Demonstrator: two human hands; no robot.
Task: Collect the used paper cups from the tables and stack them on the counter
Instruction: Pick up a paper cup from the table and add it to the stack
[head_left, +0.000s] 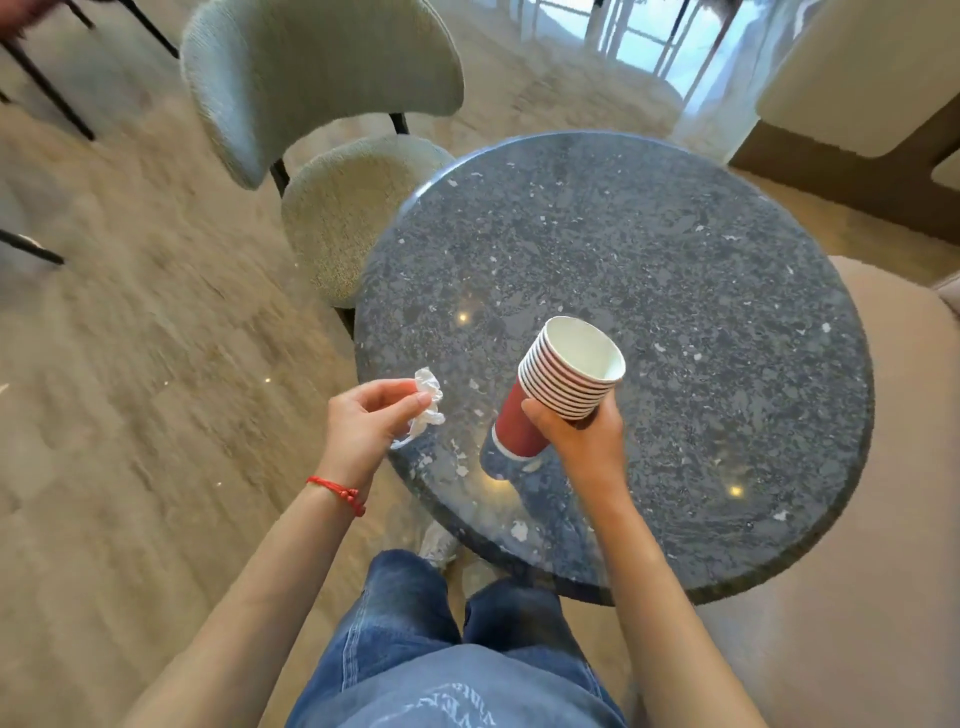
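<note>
Head view: right hand (576, 436) grips nested stack of red paper cups (558, 384), held above the near-left part of the round surface (675, 249); long axis tilted, mouths up and away. Right fingers curl around the stack's middle. Left hand (363, 421) pinches crumpled tissue (428, 402) over the surface's left edge. Counter not visible.

Pale chair (332, 104) beside round table (649, 234)
</note>
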